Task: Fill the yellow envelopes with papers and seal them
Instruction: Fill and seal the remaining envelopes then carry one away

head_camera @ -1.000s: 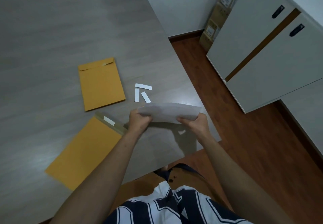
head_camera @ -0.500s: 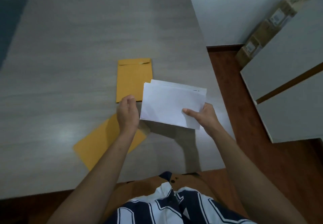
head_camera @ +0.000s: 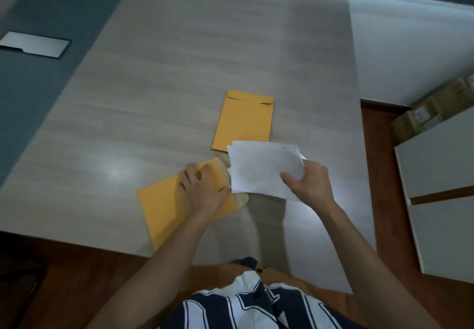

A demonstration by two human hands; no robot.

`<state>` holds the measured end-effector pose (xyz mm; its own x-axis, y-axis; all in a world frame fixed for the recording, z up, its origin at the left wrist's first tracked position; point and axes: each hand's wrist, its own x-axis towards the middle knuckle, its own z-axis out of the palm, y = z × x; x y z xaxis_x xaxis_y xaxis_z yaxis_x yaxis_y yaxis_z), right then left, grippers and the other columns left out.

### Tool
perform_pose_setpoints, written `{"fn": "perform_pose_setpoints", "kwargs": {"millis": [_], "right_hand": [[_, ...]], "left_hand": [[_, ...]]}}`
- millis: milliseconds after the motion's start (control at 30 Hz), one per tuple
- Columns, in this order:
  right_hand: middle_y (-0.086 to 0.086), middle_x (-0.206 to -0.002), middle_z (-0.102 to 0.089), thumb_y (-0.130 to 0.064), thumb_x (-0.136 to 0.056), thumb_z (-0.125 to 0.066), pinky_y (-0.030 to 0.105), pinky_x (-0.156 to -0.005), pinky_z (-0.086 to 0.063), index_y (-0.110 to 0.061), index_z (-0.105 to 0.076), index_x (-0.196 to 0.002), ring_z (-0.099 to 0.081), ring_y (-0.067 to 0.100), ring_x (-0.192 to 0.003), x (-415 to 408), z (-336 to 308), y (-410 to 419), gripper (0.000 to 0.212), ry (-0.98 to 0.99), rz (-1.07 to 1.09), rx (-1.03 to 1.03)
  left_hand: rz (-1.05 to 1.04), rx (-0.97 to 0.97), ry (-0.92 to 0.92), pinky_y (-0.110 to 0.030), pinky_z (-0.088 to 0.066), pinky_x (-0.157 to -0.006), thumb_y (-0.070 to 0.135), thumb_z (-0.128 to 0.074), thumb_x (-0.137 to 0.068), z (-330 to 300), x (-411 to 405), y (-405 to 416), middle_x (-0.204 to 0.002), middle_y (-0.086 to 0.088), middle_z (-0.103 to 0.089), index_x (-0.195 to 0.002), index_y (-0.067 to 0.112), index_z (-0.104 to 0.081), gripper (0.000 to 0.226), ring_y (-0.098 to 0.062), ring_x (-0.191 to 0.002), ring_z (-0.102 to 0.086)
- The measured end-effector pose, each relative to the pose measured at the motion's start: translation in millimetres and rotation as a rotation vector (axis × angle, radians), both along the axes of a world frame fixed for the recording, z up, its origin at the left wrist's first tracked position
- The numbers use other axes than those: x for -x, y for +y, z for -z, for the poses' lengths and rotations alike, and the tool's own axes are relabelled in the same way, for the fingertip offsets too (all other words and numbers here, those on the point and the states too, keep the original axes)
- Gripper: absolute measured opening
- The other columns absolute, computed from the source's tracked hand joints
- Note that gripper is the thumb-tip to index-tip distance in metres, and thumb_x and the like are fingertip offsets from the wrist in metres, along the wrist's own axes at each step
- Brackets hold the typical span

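Note:
Two yellow envelopes lie on the grey wooden table (head_camera: 179, 72). The far envelope (head_camera: 243, 120) lies flat with its flap folded down. The near envelope (head_camera: 164, 208) lies at an angle by the table's front edge, its flap open toward the right. My left hand (head_camera: 202, 187) grips its open end, fingers curled over the mouth. My right hand (head_camera: 310, 182) holds a folded stack of white papers (head_camera: 264, 167) just above the table, the stack's left edge right at the near envelope's mouth.
The table's front edge runs just before my body, its right edge beside a wooden floor (head_camera: 379, 174). White cabinets (head_camera: 441, 190) and cardboard boxes (head_camera: 431, 113) stand to the right. A dark blue surface with a grey sheet (head_camera: 36, 45) lies to the left.
My left hand let go of the papers and dropped onto the near envelope's open end. The right hand alone brought the papers down and left to the envelope's mouth. The view swung left.

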<state>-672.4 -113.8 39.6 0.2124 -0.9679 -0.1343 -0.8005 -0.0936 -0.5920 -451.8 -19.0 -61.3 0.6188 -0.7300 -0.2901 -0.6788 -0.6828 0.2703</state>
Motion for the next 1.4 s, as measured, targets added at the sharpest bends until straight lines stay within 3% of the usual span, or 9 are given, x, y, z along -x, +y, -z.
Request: {"fn": "perform_pose_setpoints", "kwargs": {"millis": [133, 267, 467, 700, 900, 1133, 1267, 1400], "right_hand": [[0.009, -0.073, -0.069, -0.032, -0.080, -0.073, 0.037, -0.067, -0.053, -0.006, -0.070, -0.090, -0.065, 0.028, -0.075, -2.0, 2.2, 2.2, 0.028, 0.041, -0.013, -0.007], [0.003, -0.068, -0.062, -0.027, -0.081, -0.074, 0.028, -0.062, -0.043, -0.006, -0.069, -0.086, -0.063, 0.027, -0.073, -6.1, -1.1, 5.4, 0.022, 0.048, -0.034, -0.030], [0.011, -0.076, -0.069, -0.028, -0.080, -0.074, 0.035, -0.065, -0.051, -0.001, -0.069, -0.085, -0.063, 0.028, -0.076, -9.9, 0.4, 10.1, 0.029, 0.073, -0.028, -0.079], [0.006, -0.088, -0.069, -0.026, -0.076, -0.076, 0.030, -0.065, -0.051, -0.006, -0.068, -0.091, -0.064, 0.022, -0.086, -21.1, 4.4, 6.0, 0.026, 0.078, -0.031, -0.327], [0.006, -0.096, -0.071, -0.020, -0.074, -0.077, 0.038, -0.081, -0.056, -0.007, -0.069, -0.097, -0.067, 0.020, -0.089, -37.3, 15.7, -0.2, 0.028, -0.012, -0.031, -0.516], [0.004, -0.106, -0.070, -0.020, -0.077, -0.073, 0.038, -0.084, -0.055, -0.012, -0.068, -0.107, -0.065, 0.022, -0.098, -58.7, 38.3, 13.7, 0.031, -0.040, -0.025, -0.543], [0.003, -0.113, -0.065, -0.015, -0.084, -0.065, 0.033, -0.080, -0.048, -0.013, -0.061, -0.114, -0.060, 0.020, -0.099, -55.8, 40.5, 16.1, 0.030, -0.079, 0.080, -0.461], [0.003, -0.119, -0.064, -0.014, -0.090, -0.059, 0.029, -0.083, -0.045, -0.014, -0.059, -0.122, -0.058, 0.019, -0.102, -55.9, 45.9, 20.2, 0.032, -0.078, 0.071, -0.486]], "left_hand": [[0.011, -0.009, -0.036, -0.041, -0.026, -0.104, 0.067, -0.064, -0.065, -5.9, -0.3, -2.4, -0.148, -0.006, -0.024, -0.138, 0.030, -0.041, 0.085, -0.030, -0.134, -0.024], [0.028, 0.019, -0.048, -0.039, -0.027, -0.100, 0.069, -0.057, -0.066, -8.7, -1.0, -0.5, -0.146, -0.006, -0.024, -0.137, 0.029, -0.041, 0.083, -0.029, -0.132, -0.024], [0.072, 0.003, -0.040, -0.041, -0.027, -0.104, 0.072, -0.051, -0.069, -8.4, -4.7, 5.0, -0.152, -0.008, -0.019, -0.142, 0.029, -0.037, 0.087, -0.030, -0.137, -0.020], [0.098, -0.023, -0.001, -0.044, -0.021, -0.109, 0.070, -0.055, -0.070, -9.7, -5.3, 8.8, -0.159, -0.011, -0.011, -0.145, 0.029, -0.031, 0.089, -0.032, -0.143, -0.011], [0.129, -0.050, 0.032, -0.047, -0.015, -0.115, 0.072, -0.057, -0.069, -10.5, -8.1, 11.3, -0.163, -0.013, -0.003, -0.150, 0.027, -0.023, 0.099, -0.034, -0.148, -0.004], [0.237, -0.027, 0.062, -0.045, -0.016, -0.117, 0.073, -0.061, -0.067, -17.7, -18.5, 20.6, -0.164, -0.010, -0.002, -0.151, 0.026, -0.016, 0.107, -0.030, -0.150, -0.004], [0.493, -0.066, 0.038, -0.054, -0.008, -0.118, 0.085, -0.064, -0.052, -22.6, -39.2, 30.8, -0.163, -0.005, -0.001, -0.153, 0.031, 0.000, 0.132, -0.029, -0.150, 0.003], [0.663, -0.190, 0.012, -0.064, 0.003, -0.116, 0.079, -0.077, -0.042, -17.4, -51.1, 35.3, -0.162, -0.010, 0.015, -0.147, 0.036, 0.026, 0.153, -0.035, -0.147, 0.021]]}}
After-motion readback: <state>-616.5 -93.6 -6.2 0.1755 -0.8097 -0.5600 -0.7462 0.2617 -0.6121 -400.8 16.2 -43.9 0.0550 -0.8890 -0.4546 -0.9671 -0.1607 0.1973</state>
